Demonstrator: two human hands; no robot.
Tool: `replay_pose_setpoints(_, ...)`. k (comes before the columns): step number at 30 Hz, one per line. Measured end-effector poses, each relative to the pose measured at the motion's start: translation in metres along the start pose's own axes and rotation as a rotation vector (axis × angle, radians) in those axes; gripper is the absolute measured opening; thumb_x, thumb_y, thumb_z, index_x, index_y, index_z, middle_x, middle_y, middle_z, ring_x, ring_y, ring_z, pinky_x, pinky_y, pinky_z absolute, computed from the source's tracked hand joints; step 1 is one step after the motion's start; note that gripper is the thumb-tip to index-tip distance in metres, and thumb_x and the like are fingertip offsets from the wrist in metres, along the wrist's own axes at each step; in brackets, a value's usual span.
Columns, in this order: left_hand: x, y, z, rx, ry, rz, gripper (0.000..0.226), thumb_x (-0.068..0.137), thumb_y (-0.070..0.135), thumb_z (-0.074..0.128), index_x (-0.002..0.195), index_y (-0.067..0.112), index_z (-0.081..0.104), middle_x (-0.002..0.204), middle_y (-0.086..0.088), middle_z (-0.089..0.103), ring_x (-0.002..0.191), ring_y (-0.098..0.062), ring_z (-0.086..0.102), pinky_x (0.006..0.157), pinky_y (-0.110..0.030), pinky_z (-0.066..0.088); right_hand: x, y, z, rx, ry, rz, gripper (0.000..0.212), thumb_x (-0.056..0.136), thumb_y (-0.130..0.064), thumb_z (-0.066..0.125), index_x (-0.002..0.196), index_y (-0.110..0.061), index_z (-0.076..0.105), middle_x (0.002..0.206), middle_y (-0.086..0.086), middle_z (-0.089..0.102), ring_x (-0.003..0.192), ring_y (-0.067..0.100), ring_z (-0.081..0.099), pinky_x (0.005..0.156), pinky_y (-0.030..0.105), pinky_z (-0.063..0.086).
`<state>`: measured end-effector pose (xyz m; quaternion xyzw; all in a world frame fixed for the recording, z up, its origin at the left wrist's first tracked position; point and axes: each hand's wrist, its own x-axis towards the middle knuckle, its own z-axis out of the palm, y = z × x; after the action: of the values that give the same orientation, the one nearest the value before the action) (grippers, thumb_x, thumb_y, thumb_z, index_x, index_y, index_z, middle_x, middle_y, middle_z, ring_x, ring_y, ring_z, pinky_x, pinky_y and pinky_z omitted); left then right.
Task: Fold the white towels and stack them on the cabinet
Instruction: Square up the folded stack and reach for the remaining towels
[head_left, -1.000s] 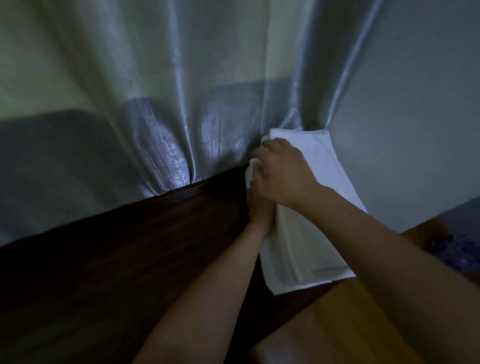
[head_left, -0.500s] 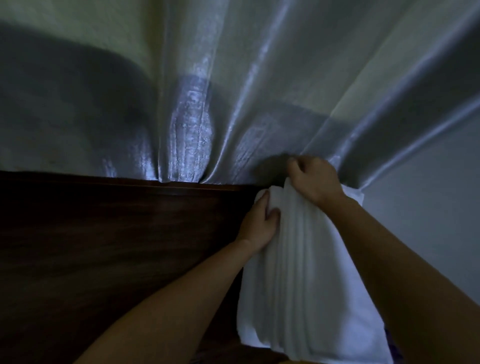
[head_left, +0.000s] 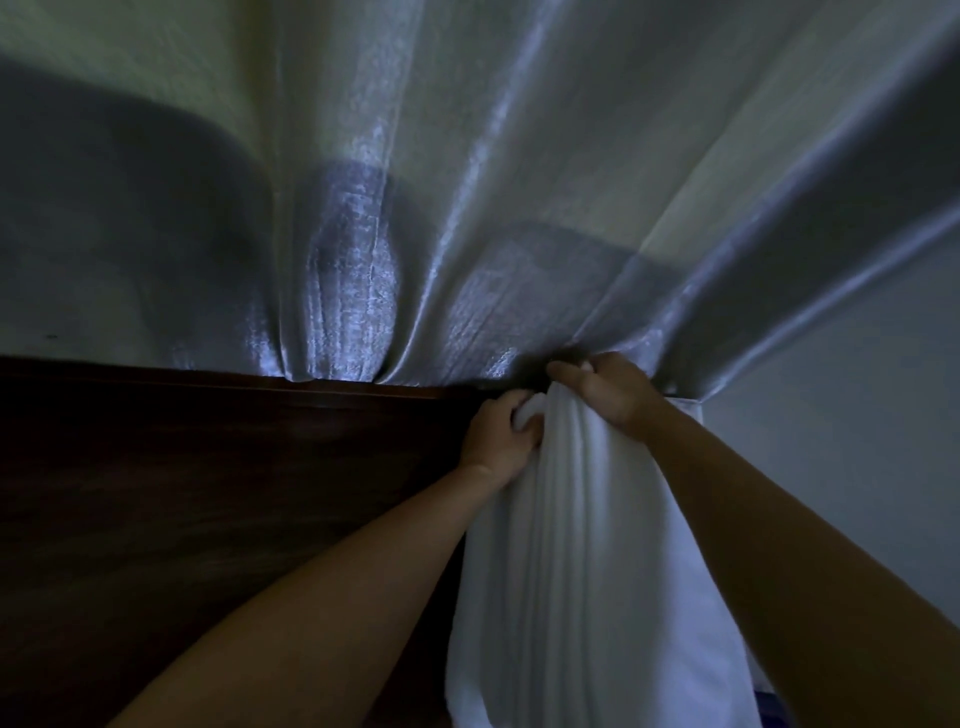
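Note:
A white towel (head_left: 582, 561) lies in long folds on the right end of the dark wooden cabinet (head_left: 208, 493), reaching from the curtain down to the bottom of the view. My left hand (head_left: 501, 441) grips a bunch of the towel at its far left corner. My right hand (head_left: 610, 387) holds the far edge of the towel, fingers curled over it, close against the curtain. Both forearms stretch in from the bottom of the view. The towel's right side is partly hidden behind my right arm.
A shiny silver-grey curtain (head_left: 415, 208) hangs right behind the cabinet and bunches at its back edge. A plain grey wall (head_left: 857, 441) stands to the right of the towel. The room is dim.
The view has swung left and closer, so the cabinet edge is now level. My right hand went from the towel's middle to its far edge, and my left hand now bunches the corner.

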<state>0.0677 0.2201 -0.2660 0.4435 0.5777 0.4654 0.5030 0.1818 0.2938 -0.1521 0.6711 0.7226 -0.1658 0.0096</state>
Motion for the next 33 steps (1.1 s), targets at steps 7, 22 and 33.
replay_pose_setpoints(7,0.000,0.007,0.004,-0.012,0.033,0.025,0.029,0.086,0.023,0.071,0.115,0.019,0.070,0.109,-0.010,0.072,0.103,-0.026,0.067,0.089,-0.037,0.054,-0.006,0.009,-0.010,0.241,0.153,-0.050,0.040,0.080,-0.057,0.064,0.079,-0.017,0.070,0.079,0.001,0.069,0.085,0.024,0.065,0.079,0.035,0.046)
replay_pose_setpoints(22,0.009,-0.001,0.016,0.042,0.072,-0.053,0.035,0.088,0.028,0.070,0.121,0.018,0.062,0.121,-0.013,0.062,0.113,-0.032,0.061,0.095,-0.042,0.050,-0.010,-0.003,0.000,0.116,0.133,-0.112,0.055,0.077,-0.071,0.043,0.087,-0.023,0.069,0.093,0.004,0.070,0.097,0.026,0.064,0.089,0.040,0.049)
replay_pose_setpoints(33,-0.029,0.000,0.038,-0.251,0.036,0.120,0.075,0.092,0.067,0.029,0.154,0.025,0.036,0.158,0.001,0.041,0.148,-0.019,0.035,0.121,-0.046,0.027,-0.027,-0.024,0.022,-0.348,0.554,-0.169,0.048,0.097,-0.050,0.033,0.099,-0.018,0.070,0.099,0.010,0.072,0.095,0.034,0.065,0.090,0.045,0.045)
